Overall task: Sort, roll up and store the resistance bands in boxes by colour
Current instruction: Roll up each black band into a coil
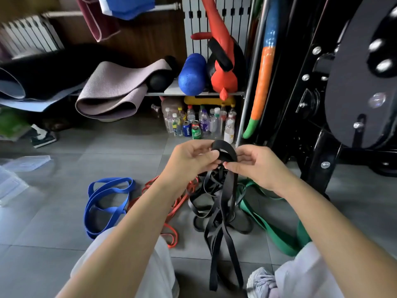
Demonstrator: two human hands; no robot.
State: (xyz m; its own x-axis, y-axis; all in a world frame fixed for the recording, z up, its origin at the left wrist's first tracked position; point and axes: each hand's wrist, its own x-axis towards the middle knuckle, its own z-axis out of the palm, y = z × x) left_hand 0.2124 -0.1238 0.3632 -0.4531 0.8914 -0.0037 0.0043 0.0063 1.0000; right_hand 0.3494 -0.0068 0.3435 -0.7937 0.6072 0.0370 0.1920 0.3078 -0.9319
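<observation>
**A:** Hands?

**B:** Your left hand [191, 160] pinches the black band [225, 148] at its small top loop, with thumb and fingers curled on it. Your right hand [257, 166] grips the same loop from the 3 o'clock side, fingertips curled onto the strap. The two hands are almost touching, held up over the floor [107, 147].

**A:** Where's the rest of the black?

**B:** It hangs from your grip toward 6 o'clock. The long strands run down between your knees, and a tangle sits on the tiles below your hands. I can't tell if it's one band or several.

**A:** Other colours?

**B:** All on the floor.
- The blue band [107, 203] lies at 8 o'clock of your hands, in loose loops and apart from the black.
- The red band [174, 208] is at 7 o'clock, between blue and black, partly under your left forearm.
- The green band [268, 226] is at 5 o'clock, just beside the black tangle and running under your right arm.

**A:** Boxes?

**B:** The clear boxes [10, 181] are at 9 o'clock, at the frame edge and well apart from the bands. They're blurred, so I can't read the contents.

**A:** Background?

**B:** Bottles and cans [199, 123] stand at 12 o'clock under a shelf. A grey mat [111, 91] is at 11 o'clock.
</observation>
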